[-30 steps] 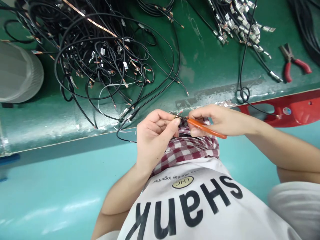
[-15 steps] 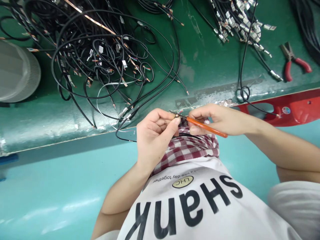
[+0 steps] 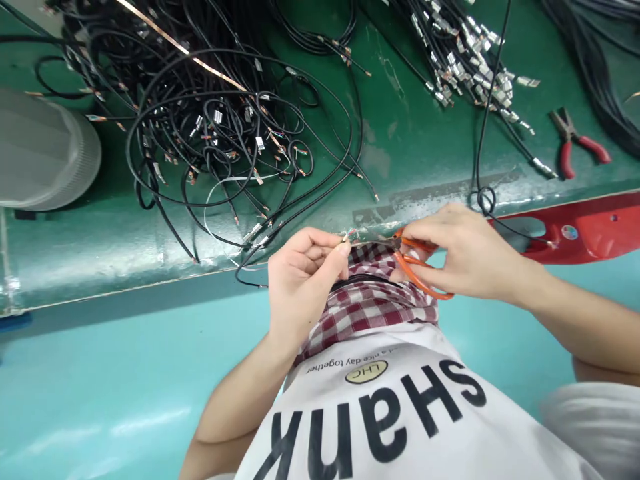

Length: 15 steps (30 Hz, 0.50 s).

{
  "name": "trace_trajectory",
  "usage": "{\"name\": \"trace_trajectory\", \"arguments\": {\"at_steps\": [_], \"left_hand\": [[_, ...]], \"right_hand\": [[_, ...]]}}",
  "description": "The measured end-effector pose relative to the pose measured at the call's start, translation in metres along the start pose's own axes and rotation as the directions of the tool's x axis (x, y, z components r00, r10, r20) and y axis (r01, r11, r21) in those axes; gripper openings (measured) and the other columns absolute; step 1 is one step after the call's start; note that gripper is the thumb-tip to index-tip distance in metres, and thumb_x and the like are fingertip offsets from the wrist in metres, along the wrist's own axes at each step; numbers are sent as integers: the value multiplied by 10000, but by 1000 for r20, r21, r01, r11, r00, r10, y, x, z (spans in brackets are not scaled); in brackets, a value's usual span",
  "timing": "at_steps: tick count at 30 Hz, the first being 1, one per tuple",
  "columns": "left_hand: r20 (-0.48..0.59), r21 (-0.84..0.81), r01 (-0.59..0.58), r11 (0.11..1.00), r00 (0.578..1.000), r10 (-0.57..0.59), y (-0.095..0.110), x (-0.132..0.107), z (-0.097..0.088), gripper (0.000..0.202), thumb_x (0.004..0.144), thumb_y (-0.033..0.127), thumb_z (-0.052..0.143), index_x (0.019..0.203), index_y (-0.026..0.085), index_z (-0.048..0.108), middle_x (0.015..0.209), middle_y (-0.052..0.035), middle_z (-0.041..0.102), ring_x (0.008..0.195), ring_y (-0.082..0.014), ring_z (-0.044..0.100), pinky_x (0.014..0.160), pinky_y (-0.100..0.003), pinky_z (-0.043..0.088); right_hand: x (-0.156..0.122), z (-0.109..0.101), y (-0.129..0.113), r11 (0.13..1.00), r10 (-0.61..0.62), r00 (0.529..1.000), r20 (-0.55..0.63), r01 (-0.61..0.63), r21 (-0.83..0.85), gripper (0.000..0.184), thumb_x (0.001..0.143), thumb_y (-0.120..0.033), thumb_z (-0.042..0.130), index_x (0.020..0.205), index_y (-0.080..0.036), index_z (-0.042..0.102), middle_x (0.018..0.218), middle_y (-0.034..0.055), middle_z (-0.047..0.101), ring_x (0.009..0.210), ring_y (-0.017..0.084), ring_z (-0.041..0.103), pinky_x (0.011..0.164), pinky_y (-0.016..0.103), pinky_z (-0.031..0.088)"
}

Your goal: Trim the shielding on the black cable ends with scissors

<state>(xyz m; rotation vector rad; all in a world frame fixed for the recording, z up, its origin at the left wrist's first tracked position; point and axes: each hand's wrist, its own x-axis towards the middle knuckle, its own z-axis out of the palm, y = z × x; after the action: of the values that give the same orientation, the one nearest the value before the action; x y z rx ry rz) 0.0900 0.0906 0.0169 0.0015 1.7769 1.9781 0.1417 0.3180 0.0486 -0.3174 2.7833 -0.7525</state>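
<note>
Fingers (image 3: 325, 248) of my left hand (image 3: 305, 283) are pinching a thin black wire end (image 3: 349, 235), its fine coloured strands showing, just at the counter (image 3: 400, 140) edge. Fingers (image 3: 440, 230) of my right hand (image 3: 467, 257) are clenching orange-handled scissors (image 3: 419, 283). What has just changed is that the handles are spreading into open loops instead of lying closed in one line, so the scissors are now opened toward the wire, though my fingers partly hide the blades. A checked cloth (image 3: 370, 310) is hanging below the counter edge, above my white printed T-shirt (image 3: 380, 413). Farther back on the counter, a heap of black cables (image 3: 215, 140), a bundle of metal-tipped cables (image 3: 465, 63) and red-handled pliers (image 3: 567, 150) are lying apart.
</note>
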Motion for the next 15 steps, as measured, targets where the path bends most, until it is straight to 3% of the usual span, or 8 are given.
{"name": "trace_trajectory", "arguments": {"at_steps": [3,7,11,15], "left_hand": [[12,18,-19,1000,1000,19,0,-2,2,146,843,245,719,850,125,637,595,11,589,520,-31,510,513,-127,410],[26,58,-36,998,999,34,-1,-5,3,131,847,236,717,841,134,635,597,19,590,519,-25,513,499,-114,396],[28,84,-40,996,999,37,0,-7,3,136,844,241,722,843,136,635,613,19,602,523,-24,527,491,-108,398],[17,95,-35,995,999,34,1,-7,3,143,847,248,721,844,134,635,607,23,598,518,-15,517,490,-99,399]], "right_hand": [[-5,-5,-9,949,-122,982,-145,72,-308,282,932,-448,584,871,-182,655,773,17,679,740,182,609,768,346,296],[-6,-12,-17,821,-197,971,-139,86,-564,312,968,-429,521,856,-179,670,811,50,708,755,213,615,776,377,303],[-5,-22,-23,731,-192,977,-90,81,-678,329,989,-425,483,806,-195,632,756,24,684,715,193,577,763,379,312],[-4,-33,-32,715,-168,984,-53,84,-694,417,1023,-438,410,725,-202,580,680,18,630,673,165,530,725,364,306]]}}
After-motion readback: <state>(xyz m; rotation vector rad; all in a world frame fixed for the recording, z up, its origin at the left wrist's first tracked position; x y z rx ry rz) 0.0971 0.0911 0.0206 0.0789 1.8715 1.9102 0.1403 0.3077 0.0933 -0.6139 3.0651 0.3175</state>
